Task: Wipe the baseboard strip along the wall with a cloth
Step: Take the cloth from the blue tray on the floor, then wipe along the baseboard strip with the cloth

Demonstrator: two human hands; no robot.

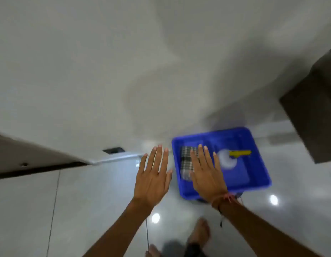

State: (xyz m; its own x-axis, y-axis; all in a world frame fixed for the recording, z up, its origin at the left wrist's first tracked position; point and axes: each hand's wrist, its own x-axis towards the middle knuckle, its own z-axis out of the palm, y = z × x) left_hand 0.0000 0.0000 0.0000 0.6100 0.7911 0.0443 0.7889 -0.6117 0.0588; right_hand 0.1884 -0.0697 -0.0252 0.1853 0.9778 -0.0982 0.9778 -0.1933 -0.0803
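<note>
Over the glossy tiled floor [105,201] you held both hands out flat, palms down, fingers spread wide and holding nothing. Your left hand [153,175] hovered above bare tile, just left of a blue plastic tub [257,164]. Your right hand [207,173], with a reddish thread bracelet [224,198] at the wrist, reached over the tub's near left corner. Inside the tub, on its left side, lay a folded checked cloth [186,160], partly hidden by your right fingers; whether they touched it could not be told. Near the cloth, further right in the tub, sat a white round object [226,161] with a yellow piece [239,153] across it, too blurred to identify. Beyond your left hand, the pale baseboard strip [116,157] ran along the foot of the white wall [86,71]. Your bare feet [201,232] showed at the bottom edge.
</note>
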